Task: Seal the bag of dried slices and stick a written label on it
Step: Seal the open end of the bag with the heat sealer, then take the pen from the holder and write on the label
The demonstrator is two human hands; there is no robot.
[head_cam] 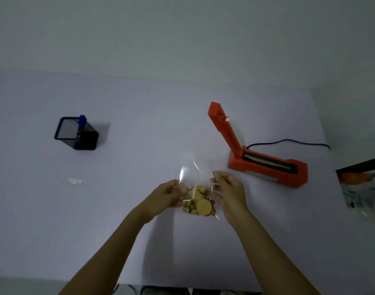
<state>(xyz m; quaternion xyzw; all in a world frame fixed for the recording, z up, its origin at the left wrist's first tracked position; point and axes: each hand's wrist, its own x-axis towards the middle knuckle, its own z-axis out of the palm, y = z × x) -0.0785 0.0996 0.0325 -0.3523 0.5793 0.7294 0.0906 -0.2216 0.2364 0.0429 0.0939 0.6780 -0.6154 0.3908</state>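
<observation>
Pen holder [77,134]: black mesh box at the far left of the table [139,124], 1 blue pen [82,120] upright in it; risk low, it stands well apart from the hands.
Label [75,181]: small white strip lying flat, left of the hands, untouched; it looks blank, though too small to tell.
Left hand [165,195]: fingers curled, pinching the left edge of the bag [198,188]; a loose pinch could let the slick film slip.
Bag: clear, held between the 2 hands near the table's near-centre, mouth pointing far and not yet sealed.
Dried slices [198,206]: piled at the near end; tilting the mouth down could spill them.
Right hand [230,191]: fingers bent, gripping the right edge.
Sealer [265,165]: orange, arm raised, right of the bag; creased film in the bar could leave a leaky seam.
</observation>
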